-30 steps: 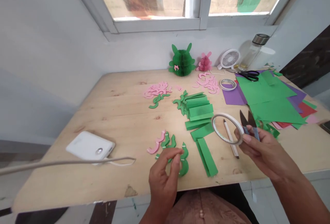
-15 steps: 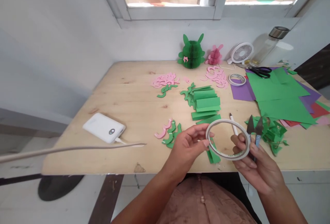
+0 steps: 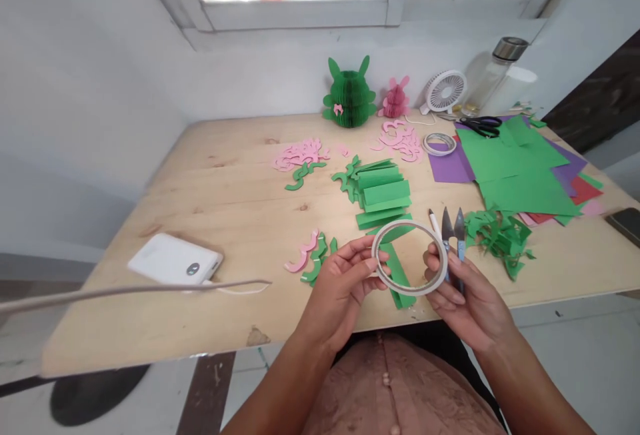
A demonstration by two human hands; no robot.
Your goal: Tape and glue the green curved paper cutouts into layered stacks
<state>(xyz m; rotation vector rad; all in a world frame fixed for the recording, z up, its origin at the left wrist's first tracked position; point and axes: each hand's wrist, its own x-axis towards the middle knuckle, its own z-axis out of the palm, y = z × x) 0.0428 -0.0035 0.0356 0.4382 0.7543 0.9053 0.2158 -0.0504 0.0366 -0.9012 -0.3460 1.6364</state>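
A roll of tape [image 3: 384,278] is held up in front of me between both hands. My left hand [image 3: 345,281] pinches its left rim, thumb in front and fingers behind. My right hand [image 3: 463,295] grips the right rim and also keeps a pair of thread snips [image 3: 459,238] in the palm, blades pointing up. Under the roll lies a folded green paper strip [image 3: 403,298]. Just beyond it are more pleated green strips [image 3: 386,193] and a white pen [image 3: 434,221]. Curved green cutouts [image 3: 314,267] and a curved pink cutout [image 3: 303,255] lie left of my left hand.
At the back stand a green paper figure [image 3: 350,98], a pink one [image 3: 395,100], a small fan [image 3: 446,91] and a bottle [image 3: 493,78]. Black scissors [image 3: 483,126] lie on coloured sheets [image 3: 525,181]. Green scraps [image 3: 503,238] sit right; a white power bank [image 3: 173,258] with cable sits left.
The camera view has shifted, so the table contents appear further left, and a dark phone edge shows at right. Both hands still hold the tape roll, now tilted slightly differently.
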